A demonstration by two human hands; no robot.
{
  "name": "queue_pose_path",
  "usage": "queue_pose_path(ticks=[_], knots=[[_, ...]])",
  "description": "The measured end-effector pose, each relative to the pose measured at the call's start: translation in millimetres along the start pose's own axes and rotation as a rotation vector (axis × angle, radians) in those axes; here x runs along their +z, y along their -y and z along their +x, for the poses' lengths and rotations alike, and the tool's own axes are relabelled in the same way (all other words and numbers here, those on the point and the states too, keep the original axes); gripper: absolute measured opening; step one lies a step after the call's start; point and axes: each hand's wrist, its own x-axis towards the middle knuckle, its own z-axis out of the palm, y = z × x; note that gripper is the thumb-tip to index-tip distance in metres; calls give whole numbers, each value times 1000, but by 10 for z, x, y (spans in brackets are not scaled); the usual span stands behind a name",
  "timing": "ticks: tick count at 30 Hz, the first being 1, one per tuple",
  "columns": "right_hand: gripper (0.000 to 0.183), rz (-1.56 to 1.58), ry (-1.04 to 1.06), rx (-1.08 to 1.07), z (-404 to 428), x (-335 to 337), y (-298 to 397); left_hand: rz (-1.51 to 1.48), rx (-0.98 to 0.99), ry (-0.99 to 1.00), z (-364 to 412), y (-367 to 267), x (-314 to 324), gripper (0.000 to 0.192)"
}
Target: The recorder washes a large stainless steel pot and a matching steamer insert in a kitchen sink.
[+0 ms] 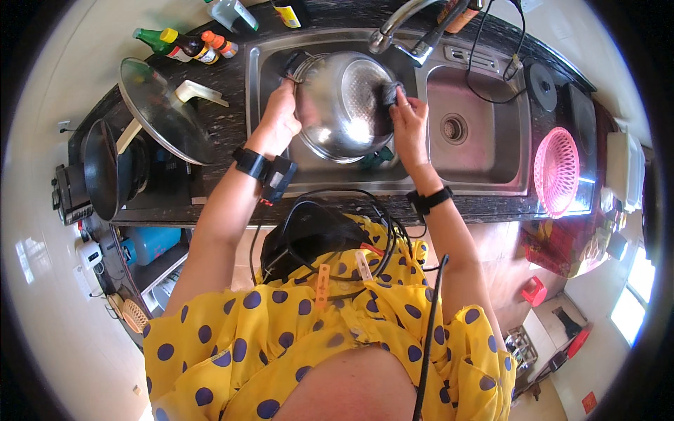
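A shiny stainless steel pot (326, 105) is tipped over the left basin of the steel sink (326, 187), its dimpled bottom facing up. My left hand (283, 113) grips it at the left side, by the wire-like handle fixing and rim. In the fingers of my right hand (409, 118) is a dark scouring pad (390, 93), pressed against the right part of the pot's base. A dark green cloth (377, 158) shows in the basin below the pot, partly hidden.
The faucet (389, 31) arches over the pot from behind. The right basin (468, 152) has a drain strainer. Left stand a glass lid (163, 116), a frying pan (105, 168) and several bottles (181, 46). A pink plastic basket (556, 171) is at right. Black cables hang before my body.
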Motion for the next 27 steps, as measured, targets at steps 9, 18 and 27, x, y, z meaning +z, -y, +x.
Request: queue_pose_path(ticks=[9, 18, 27], knots=[[54, -359, 353, -767, -385, 115, 747, 153, 158, -53, -96, 96, 224, 41], [28, -170, -36, -326, 528, 65, 272, 344, 212, 67, -246, 221, 169, 35], [53, -417, 351, -729, -310, 27, 823, 334, 255, 47, -246, 363, 169, 45]])
